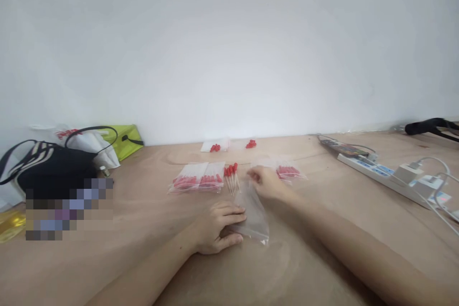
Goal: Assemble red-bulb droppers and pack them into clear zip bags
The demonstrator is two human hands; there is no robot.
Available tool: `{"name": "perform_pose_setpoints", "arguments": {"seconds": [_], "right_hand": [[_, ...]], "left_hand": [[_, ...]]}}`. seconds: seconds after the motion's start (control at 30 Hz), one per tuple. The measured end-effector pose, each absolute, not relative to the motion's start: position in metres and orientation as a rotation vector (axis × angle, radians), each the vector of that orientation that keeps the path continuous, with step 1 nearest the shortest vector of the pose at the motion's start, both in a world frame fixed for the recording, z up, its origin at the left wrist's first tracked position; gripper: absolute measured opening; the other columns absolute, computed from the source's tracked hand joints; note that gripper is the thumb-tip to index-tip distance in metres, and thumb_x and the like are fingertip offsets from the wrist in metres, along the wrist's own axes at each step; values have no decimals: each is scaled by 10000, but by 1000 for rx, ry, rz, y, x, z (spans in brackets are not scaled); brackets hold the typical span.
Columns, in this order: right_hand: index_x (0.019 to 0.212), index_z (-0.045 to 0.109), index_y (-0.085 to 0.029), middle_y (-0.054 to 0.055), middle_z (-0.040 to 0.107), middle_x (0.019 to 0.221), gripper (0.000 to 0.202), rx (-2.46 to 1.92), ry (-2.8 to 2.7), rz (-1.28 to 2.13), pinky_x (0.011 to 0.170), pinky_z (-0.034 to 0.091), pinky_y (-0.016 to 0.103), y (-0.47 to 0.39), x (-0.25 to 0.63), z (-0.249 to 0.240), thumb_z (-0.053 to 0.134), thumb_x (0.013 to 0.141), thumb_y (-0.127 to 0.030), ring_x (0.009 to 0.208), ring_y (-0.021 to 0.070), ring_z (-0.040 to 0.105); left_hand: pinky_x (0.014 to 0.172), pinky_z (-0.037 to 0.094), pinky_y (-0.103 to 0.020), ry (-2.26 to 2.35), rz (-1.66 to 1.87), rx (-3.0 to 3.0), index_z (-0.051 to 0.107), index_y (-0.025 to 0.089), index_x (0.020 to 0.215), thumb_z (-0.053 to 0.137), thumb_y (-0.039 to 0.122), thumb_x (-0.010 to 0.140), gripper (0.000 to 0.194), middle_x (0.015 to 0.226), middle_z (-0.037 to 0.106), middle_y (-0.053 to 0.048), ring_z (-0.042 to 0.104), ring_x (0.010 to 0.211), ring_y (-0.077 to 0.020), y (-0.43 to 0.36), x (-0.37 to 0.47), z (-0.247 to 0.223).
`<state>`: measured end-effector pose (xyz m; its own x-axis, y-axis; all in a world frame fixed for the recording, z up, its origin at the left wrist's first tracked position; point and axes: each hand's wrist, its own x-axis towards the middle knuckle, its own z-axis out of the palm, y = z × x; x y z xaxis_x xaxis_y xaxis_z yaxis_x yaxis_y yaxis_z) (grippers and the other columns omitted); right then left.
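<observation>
A clear zip bag [253, 215] lies flat on the table in front of me. My left hand [220, 227] rests on its left edge, fingers stretched out and thumb apart. At the bag's far end, my right hand [263, 180] has its fingers curled together; what is between them, if anything, is hidden. Just beyond the bag, between my hands, lies a small bunch of thin pale sticks with red tips [232, 178]. Filled zip bags with red contents [197, 179] lie to the left of the sticks. Another bag with red contents [288, 171] is right of my right hand.
Small red pieces [215, 148] and a second red cluster [251, 144] lie near the wall. A white power strip [382, 177] with chargers and cables is at right, with a phone [344, 148] behind it. A black bag [57, 167] and a green bag [125, 141] stand left.
</observation>
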<state>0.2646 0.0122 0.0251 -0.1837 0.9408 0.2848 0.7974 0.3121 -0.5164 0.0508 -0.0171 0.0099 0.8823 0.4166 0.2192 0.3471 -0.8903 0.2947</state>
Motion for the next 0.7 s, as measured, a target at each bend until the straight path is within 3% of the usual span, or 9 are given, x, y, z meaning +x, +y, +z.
{"name": "perform_pose_setpoints", "arguments": {"seconds": [0.1,0.17,0.27,0.33,0.47,0.57,0.7], "right_hand": [[761,611,-134,64,648,797,245,-1675,-2081,454,667,409,233,39,237,39,372,729,-177,754,161,580],[822,596,-111,102,643,842,265,-1742,-2048,451,670,413,250,53,223,41,382,752,-252,794,189,583],[983,527,-78,166,607,957,439,-1856,-2003,458,661,432,284,65,208,34,553,648,-362,855,247,578],[1033,489,-77,188,583,1005,550,-1919,-1985,467,684,439,312,70,200,27,613,593,-384,899,275,566],[1096,420,-56,238,552,1047,489,-2019,-1934,470,746,420,398,75,189,17,519,710,-340,965,315,541],[1103,392,-58,241,567,1017,380,-2024,-1922,493,754,410,418,76,186,13,427,787,-266,963,307,549],[1124,361,-74,215,580,1008,364,-1966,-1894,527,757,413,369,78,195,14,424,773,-149,936,265,569]], "left_hand": [[835,417,-422,593,408,2816,542,209,1127,532,414,750,429,1155,553,-80,520,965,-260,-23,53,12],[855,399,-429,551,427,2799,553,201,1104,529,387,753,397,1083,585,-87,533,919,-245,-27,55,13],[948,327,-435,463,463,2736,561,170,1067,537,327,745,358,988,597,-98,505,1016,-253,-32,59,11],[967,323,-416,436,450,2680,537,151,1083,549,305,734,382,1051,566,-116,409,1149,-270,-34,61,9],[980,321,-401,432,329,2639,474,140,1143,553,292,734,444,1260,444,-127,333,1215,-253,-34,62,11],[990,305,-411,438,287,2667,452,163,1177,548,312,741,470,1286,427,-105,341,1213,-246,-35,63,16],[950,360,-404,540,281,2771,475,159,1167,509,352,771,442,1259,459,-109,403,1170,-256,-41,66,18]]}}
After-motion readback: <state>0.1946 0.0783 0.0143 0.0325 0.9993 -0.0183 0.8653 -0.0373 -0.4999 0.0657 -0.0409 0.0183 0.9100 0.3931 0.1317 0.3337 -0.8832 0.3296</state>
